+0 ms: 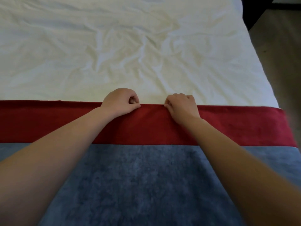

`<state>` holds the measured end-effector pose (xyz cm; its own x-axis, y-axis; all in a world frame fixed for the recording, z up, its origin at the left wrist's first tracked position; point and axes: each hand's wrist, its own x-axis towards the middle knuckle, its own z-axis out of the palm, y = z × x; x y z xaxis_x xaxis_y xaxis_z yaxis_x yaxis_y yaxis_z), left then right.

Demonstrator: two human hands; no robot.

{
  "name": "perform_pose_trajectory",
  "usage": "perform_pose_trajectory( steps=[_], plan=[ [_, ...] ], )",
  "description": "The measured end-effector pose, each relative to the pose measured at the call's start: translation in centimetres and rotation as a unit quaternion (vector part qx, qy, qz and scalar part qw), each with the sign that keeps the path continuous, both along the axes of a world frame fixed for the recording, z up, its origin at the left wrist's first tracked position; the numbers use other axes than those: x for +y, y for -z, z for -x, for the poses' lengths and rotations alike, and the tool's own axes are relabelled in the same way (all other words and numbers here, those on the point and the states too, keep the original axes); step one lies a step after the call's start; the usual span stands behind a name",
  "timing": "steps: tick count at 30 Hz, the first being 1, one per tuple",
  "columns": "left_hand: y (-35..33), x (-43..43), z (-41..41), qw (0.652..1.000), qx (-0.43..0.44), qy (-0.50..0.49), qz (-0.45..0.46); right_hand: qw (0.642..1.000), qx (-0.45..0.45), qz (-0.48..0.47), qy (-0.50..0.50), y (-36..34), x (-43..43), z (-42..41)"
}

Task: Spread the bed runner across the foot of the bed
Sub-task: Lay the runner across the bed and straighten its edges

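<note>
A plush bed runner [138,185], with a wide blue field on the near side and a red band [65,121] along the far side, lies flat across the near end of the bed [114,46]. It reaches the bed's right edge, where it drapes over. Its far red edge runs straight across the wrinkled white sheet that covers the rest of the bed.

Both bare forearms stretch out over the runner. The left grip [120,103] has its fingers curled, and thumb and forefinger pinch the far red edge near the middle of the bed. The right grip [181,106] is just beside it but not touching, knuckles up, and pinches the same edge in the same way.

A brown floor [280,54] shows past the bed's right edge, with dark furniture [254,10] at the far right corner.
</note>
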<state>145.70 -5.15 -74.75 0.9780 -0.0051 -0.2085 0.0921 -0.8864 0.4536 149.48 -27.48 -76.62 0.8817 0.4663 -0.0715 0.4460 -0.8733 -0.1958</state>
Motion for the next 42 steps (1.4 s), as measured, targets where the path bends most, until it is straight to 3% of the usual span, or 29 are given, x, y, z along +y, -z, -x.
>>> perform_pose_trajectory(
  steps=[7, 11, 15, 19, 26, 30, 34, 42],
  plan=[
    [0.3, -5.8, -1.7, 0.999, 0.004, 0.036, 0.005, 0.999, -0.013, 0.04, -0.033, -0.9, -9.0, -1.0],
    [0.8, -10.0, -3.0, 0.995, -0.008, 0.083, -0.045, 0.997, -0.021, 0.079, 0.004, -1.2, -13.7, -2.1],
    [1.2, -10.9, -3.2, 0.997, -0.01, 0.042, -0.069, 0.996, -0.015, 0.08, 0.027, -0.9, -13.5, -3.0],
    [1.1, -11.7, -2.7, 0.998, -0.029, 0.032, -0.044, 0.998, 0.002, 0.02, 0.059, -1.0, -15.1, -2.4],
    [1.0, -15.8, -4.0, 0.997, -0.035, 0.069, -0.016, 0.986, -0.014, 0.101, 0.132, -1.4, -22.6, -3.5],
    [1.5, -16.9, -4.6, 0.996, -0.046, 0.052, -0.059, 0.979, -0.022, 0.146, 0.144, -0.6, -22.6, -4.3],
    [1.6, -16.3, -4.3, 0.995, -0.053, 0.07, -0.045, 0.971, -0.023, 0.146, 0.186, -0.3, -21.3, -3.4],
    [-0.7, -7.2, -0.7, 0.986, -0.106, 0.114, -0.062, 0.985, -0.059, 0.129, 0.095, -3.2, -14.4, -0.7]
  ],
)
